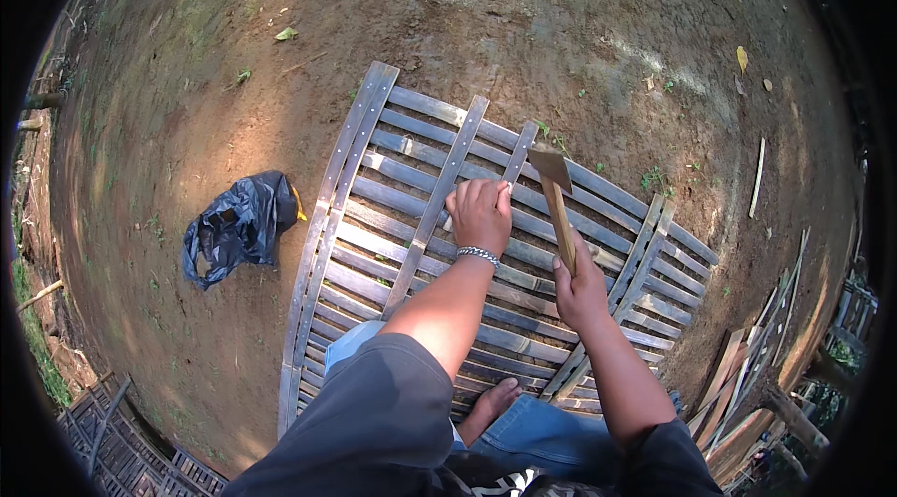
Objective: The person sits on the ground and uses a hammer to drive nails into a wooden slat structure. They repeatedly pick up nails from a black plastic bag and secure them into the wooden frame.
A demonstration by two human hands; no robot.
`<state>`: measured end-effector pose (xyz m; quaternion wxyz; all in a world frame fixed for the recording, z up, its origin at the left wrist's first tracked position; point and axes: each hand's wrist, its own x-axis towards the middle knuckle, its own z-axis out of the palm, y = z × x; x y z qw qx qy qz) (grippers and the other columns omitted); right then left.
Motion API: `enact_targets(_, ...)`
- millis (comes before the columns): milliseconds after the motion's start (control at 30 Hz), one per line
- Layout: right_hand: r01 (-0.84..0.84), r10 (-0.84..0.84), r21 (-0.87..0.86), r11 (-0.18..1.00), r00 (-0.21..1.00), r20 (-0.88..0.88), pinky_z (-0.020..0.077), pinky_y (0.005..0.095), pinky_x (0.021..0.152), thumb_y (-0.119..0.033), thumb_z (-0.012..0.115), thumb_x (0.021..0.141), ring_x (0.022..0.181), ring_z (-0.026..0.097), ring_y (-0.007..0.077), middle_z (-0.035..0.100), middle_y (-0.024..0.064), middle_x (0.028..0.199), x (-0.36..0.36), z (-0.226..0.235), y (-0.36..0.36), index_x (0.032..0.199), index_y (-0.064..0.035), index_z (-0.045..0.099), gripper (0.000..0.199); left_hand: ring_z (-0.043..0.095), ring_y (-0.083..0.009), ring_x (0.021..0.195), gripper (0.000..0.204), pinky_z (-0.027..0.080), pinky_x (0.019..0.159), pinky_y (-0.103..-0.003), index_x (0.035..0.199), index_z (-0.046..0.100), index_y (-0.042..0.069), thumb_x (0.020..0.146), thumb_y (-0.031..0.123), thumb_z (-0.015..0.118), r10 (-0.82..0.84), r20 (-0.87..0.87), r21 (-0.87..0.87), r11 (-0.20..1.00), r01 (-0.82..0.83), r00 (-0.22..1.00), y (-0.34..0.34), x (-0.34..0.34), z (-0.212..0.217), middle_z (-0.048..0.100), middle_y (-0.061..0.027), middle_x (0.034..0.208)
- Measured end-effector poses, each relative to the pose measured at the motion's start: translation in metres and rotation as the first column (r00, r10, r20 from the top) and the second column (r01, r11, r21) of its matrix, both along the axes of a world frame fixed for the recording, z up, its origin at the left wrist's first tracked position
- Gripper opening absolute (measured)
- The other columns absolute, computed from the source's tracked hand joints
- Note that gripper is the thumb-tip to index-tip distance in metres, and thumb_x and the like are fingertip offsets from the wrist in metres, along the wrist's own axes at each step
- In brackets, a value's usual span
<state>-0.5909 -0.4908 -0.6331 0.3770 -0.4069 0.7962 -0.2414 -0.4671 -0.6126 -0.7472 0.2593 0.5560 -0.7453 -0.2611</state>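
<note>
My right hand [581, 284] is wrapped round the wooden handle of a hammer [559, 221]. The hammer's dark, flat-sided metal head is raised above the slats of a bamboo panel [411, 149]. Beside it, my left hand [480, 214], with a chain bracelet at the wrist, is closed over the panel near a short crosspiece [519, 153]. Its thumb and fingers are drawn together, and whatever they pinch is too small or hidden to make out. Long crosspieces with rows of nail heads run across the slats. My bare foot [493, 401] rests on the panel's near part.
A black plastic bag [241, 228] sits on the bare earth to the left, with something yellow at its edge. Wooden strips and thin sticks [738, 376] lie at the right. More bamboo slatting [126, 446] shows at the lower left.
</note>
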Motion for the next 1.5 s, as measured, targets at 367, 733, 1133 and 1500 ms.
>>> enact_targets(367, -0.133, 0.136, 0.072, 0.988, 0.99, -0.034, 0.0504, 0.0496, 0.101, -0.019, 0.057, 0.101, 0.123, 0.059, 0.0459, 0.059, 0.0227, 0.141, -0.016, -0.016, 0.028, 0.155, -0.0157, 0.037, 0.058, 0.006, -0.041, 0.157, 0.069, 0.0, 0.121, -0.067, 0.158, 0.028, -0.001, 0.1, 0.03, 0.049, -0.1, 0.499, 0.213, 0.977, -0.01, 0.861, 0.014, 0.013, 0.018, 0.01, -0.0238, 0.169)
enact_targets(733, -0.187, 0.188, 0.031, 0.982, 0.979, -0.072, 0.0531, 0.0491, 0.093, -0.012, 0.06, 0.098, 0.111, 0.064, 0.0475, 0.065, 0.0266, 0.127, -0.014, -0.028, 0.018, 0.149, -0.0107, 0.044, 0.054, 0.005, -0.0411, 0.157, 0.067, 0.0, 0.121, -0.068, 0.158, 0.03, 0.002, 0.101, 0.031, 0.046, -0.114, 0.51, 0.218, 0.976, 0.0, 0.853, 0.016, 0.011, 0.015, 0.009, -0.0229, 0.17)
enact_targets(1133, -0.166, 0.165, -0.046, 0.985, 0.986, -0.015, 0.0545, 0.0475, 0.087, -0.01, 0.061, 0.097, 0.104, 0.067, 0.0487, 0.068, 0.0273, 0.115, -0.015, -0.027, 0.026, 0.145, -0.0037, 0.046, 0.05, 0.009, -0.0392, 0.157, 0.066, 0.004, 0.12, -0.069, 0.159, 0.031, 0.005, 0.101, 0.034, 0.047, -0.123, 0.553, 0.235, 0.972, -0.012, 0.824, 0.015, 0.012, 0.019, 0.013, -0.02, 0.17)
enact_targets(1500, -0.126, 0.126, -0.013, 0.992, 0.992, -0.01, 0.0534, 0.0471, 0.088, -0.013, 0.06, 0.098, 0.107, 0.065, 0.0486, 0.068, 0.0264, 0.115, -0.012, -0.011, 0.024, 0.147, -0.0093, 0.046, 0.051, 0.004, -0.041, 0.158, 0.065, 0.0, 0.121, -0.068, 0.158, 0.031, 0.003, 0.101, 0.031, 0.045, -0.131, 0.521, 0.245, 0.97, 0.0, 0.843, 0.015, 0.013, 0.015, 0.008, -0.0223, 0.17)
